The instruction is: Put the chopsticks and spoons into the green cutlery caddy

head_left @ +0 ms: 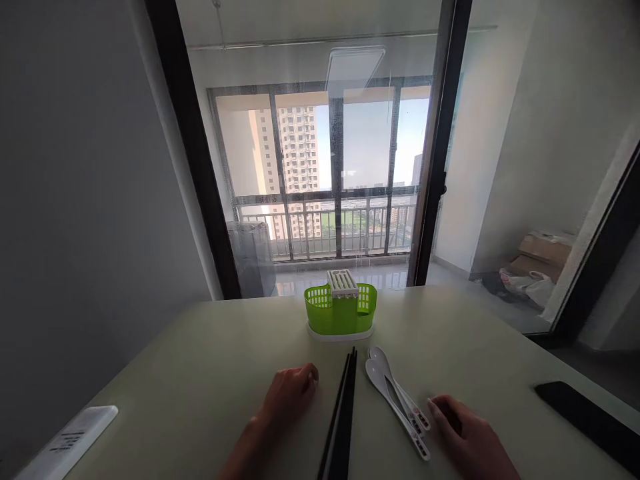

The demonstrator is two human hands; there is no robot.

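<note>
My left hand [294,389] rests on the table, fingers curled in, with nothing seen in it. Just to its right lies a bundle of black chopsticks [344,413], tips pointing away from me. Several white spoons [387,387] with printed handles lie partly overlapping, bowls toward the far side. My right hand [463,430] sits beside the spoon handle ends, loosely curled with thumb and forefinger close together, and it appears to hold nothing. Beyond the chopsticks and spoons stands a green utensil basket [345,319] with a white slotted top [343,283] and a white base.
The pale table [210,380] reaches to a glass sliding door. At its left edge lies a white object with a printed label [75,440]; a long black object [585,420] is at the right. Cardboard boxes [545,253] and a plastic bag stand on the floor behind.
</note>
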